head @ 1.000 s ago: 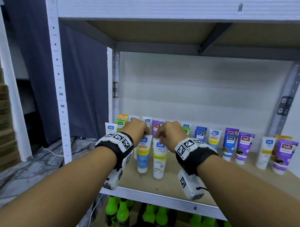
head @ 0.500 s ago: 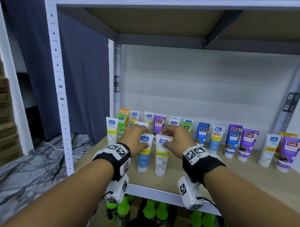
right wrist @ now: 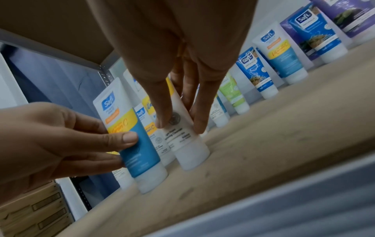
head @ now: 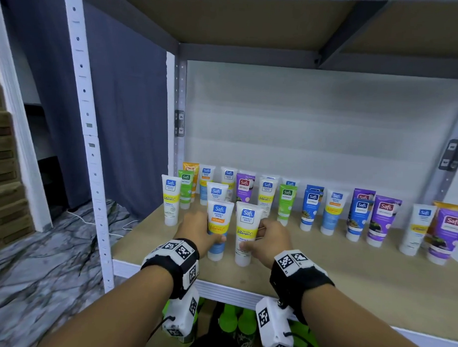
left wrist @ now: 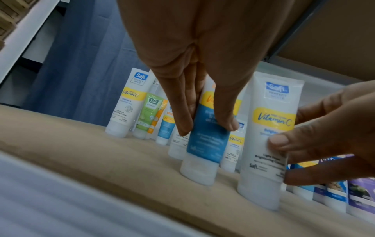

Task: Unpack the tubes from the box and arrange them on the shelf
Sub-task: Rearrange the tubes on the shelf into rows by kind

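Observation:
Two tubes stand cap-down near the front of the wooden shelf (head: 349,271). My left hand (head: 197,232) pinches the blue-and-white tube (head: 217,230) between thumb and fingers; the left wrist view shows this tube (left wrist: 207,141) tilted, its cap on the board. My right hand (head: 267,242) pinches the white Vitamin C tube (head: 246,233), seen close in the right wrist view as the white tube (right wrist: 182,136) with its cap on the board. The two tubes stand side by side, almost touching. No box is in view.
Several more tubes (head: 312,207) stand in rows along the back of the shelf, white, green, blue, purple and orange. A white perforated upright (head: 86,132) frames the left side. Green bottles (head: 230,321) fill the level below. Bare board lies to the front right.
Both hands have slid down from the tubes' tops to their middles, drawing toward the shelf's front edge. The two tubes stay standing at the same spot.

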Available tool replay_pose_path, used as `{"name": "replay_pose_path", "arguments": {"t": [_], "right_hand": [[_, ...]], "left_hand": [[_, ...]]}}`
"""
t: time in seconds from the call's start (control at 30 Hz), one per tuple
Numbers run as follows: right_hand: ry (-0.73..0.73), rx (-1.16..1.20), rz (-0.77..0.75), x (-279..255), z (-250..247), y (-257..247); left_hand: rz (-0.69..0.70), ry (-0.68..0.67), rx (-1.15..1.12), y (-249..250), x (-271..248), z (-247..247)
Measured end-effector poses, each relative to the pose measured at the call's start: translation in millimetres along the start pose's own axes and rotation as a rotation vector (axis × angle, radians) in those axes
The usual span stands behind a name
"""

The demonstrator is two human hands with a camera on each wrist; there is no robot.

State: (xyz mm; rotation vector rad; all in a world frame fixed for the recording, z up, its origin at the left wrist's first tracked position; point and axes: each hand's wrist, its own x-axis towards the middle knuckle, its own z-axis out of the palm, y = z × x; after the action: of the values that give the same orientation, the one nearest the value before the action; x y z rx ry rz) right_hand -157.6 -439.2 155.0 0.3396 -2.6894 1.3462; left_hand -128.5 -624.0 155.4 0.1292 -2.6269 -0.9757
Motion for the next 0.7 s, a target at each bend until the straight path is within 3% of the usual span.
{"name": "replay_pose_path", "arguments": {"t": [0.7], "right_hand": [[-0.037,0.043,-0.024,59,110,-57]], "left_hand": [[-0.196,0.205,0.099,-75,22,-52]]}}
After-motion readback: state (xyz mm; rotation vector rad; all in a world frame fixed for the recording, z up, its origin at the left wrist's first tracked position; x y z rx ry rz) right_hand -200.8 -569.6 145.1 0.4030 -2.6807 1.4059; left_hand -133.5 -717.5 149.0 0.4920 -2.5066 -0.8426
